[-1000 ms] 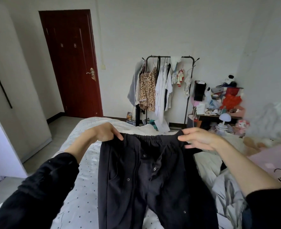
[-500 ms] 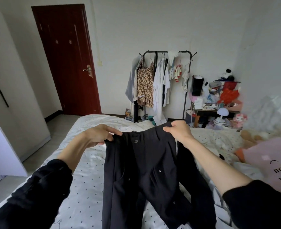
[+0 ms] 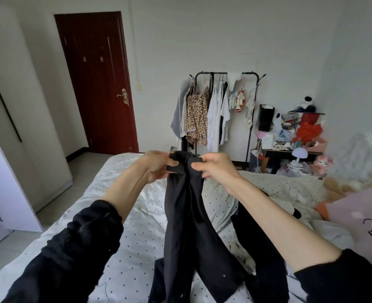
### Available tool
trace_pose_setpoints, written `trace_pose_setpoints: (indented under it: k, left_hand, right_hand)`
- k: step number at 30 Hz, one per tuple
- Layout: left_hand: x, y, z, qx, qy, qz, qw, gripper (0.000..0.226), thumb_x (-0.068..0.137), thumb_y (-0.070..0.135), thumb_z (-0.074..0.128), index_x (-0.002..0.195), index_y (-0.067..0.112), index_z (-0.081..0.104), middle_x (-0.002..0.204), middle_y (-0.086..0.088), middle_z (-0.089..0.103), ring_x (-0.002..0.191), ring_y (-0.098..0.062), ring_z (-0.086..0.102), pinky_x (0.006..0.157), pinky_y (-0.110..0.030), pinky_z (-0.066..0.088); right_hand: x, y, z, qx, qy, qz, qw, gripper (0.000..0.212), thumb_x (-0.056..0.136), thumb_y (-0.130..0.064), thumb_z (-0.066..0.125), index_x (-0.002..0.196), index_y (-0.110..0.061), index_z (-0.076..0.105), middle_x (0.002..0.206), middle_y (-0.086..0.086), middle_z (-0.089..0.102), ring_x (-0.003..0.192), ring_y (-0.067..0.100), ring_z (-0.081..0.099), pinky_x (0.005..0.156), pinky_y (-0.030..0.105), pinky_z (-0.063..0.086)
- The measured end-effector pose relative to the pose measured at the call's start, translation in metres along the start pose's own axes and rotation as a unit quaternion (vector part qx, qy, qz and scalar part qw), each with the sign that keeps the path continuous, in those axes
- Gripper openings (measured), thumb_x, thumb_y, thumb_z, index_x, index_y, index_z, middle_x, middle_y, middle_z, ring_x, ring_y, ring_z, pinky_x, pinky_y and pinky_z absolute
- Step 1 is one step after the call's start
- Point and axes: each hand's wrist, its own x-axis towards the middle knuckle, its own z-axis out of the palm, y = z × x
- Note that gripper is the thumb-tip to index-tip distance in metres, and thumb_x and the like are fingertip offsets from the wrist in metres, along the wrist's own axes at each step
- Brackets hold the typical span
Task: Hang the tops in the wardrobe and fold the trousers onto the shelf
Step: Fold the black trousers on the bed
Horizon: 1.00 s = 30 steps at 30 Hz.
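A pair of black trousers [image 3: 187, 217] hangs in front of me over the bed, folded lengthwise with the two waistband ends brought together. My left hand [image 3: 156, 166] pinches the waistband from the left. Close beside it, my right hand [image 3: 215, 168] grips the same waistband from the right. The two legs spread apart lower down and trail onto the dotted white bedsheet [image 3: 135, 248]. A white wardrobe [image 3: 17, 119] stands at the left; its inside is out of sight.
A black clothes rail [image 3: 222, 110] with hanging tops stands against the far wall. A dark red door [image 3: 97, 84] is shut at the back left. A cluttered low table [image 3: 290, 147] sits at the right, and a pink garment [image 3: 359, 219] lies on the bed's right side.
My hands have come together, bringing both ends of the waistband to the middle so the trousers fold lengthwise. The view has tilted slightly.
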Motion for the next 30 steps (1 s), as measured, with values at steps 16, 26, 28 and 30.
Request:
trace_pose_setpoints:
  k: [16, 26, 28, 30]
  left_hand:
    - [-0.016, 0.02, 0.023, 0.154, -0.053, 0.025, 0.986, 0.019, 0.092, 0.0, 0.049, 0.11, -0.001, 0.056, 0.093, -0.015, 0.065, 0.077, -0.022, 0.068, 0.055, -0.021, 0.043]
    - [-0.009, 0.002, -0.033, 0.173, -0.001, 0.064, 0.983, 0.067, 0.08, 0.032, 0.072, 0.138, 0.015, 0.042, 0.121, -0.004, 0.06, 0.103, -0.016, 0.059, 0.08, -0.028, 0.039]
    - [-0.007, -0.008, -0.043, 0.139, -0.059, 0.053, 0.987, 0.11, 0.059, 0.055, 0.08, 0.147, 0.019, 0.025, 0.138, 0.001, 0.047, 0.125, -0.016, 0.045, 0.101, -0.035, 0.036]
    - [-0.002, -0.006, -0.046, 0.109, -0.132, 0.089, 0.981, 0.122, 0.039, 0.066, 0.083, 0.142, 0.021, 0.036, 0.13, 0.009, 0.054, 0.125, -0.014, 0.046, 0.109, -0.041, 0.029]
  right_hand:
    - [-0.022, 0.025, 0.036, -0.079, 0.063, -0.032, 0.994, 0.026, 0.073, -0.015, 0.077, 0.097, -0.013, 0.065, 0.09, 0.007, 0.072, 0.09, 0.021, 0.066, 0.082, 0.036, 0.054]
    - [-0.013, -0.009, -0.015, 0.064, 0.043, -0.056, 0.995, 0.03, 0.085, 0.013, 0.053, 0.11, -0.003, 0.062, 0.103, 0.011, 0.066, 0.083, 0.012, 0.062, 0.068, 0.008, 0.049]
    - [-0.008, -0.029, -0.032, 0.078, 0.017, -0.082, 0.993, 0.038, 0.086, 0.012, 0.052, 0.12, -0.001, 0.058, 0.108, 0.009, 0.065, 0.089, 0.011, 0.062, 0.072, 0.006, 0.048]
    - [-0.004, -0.051, -0.046, 0.065, -0.005, -0.104, 0.992, 0.04, 0.086, 0.012, 0.051, 0.121, -0.006, 0.058, 0.106, 0.002, 0.066, 0.09, 0.006, 0.062, 0.079, 0.011, 0.049]
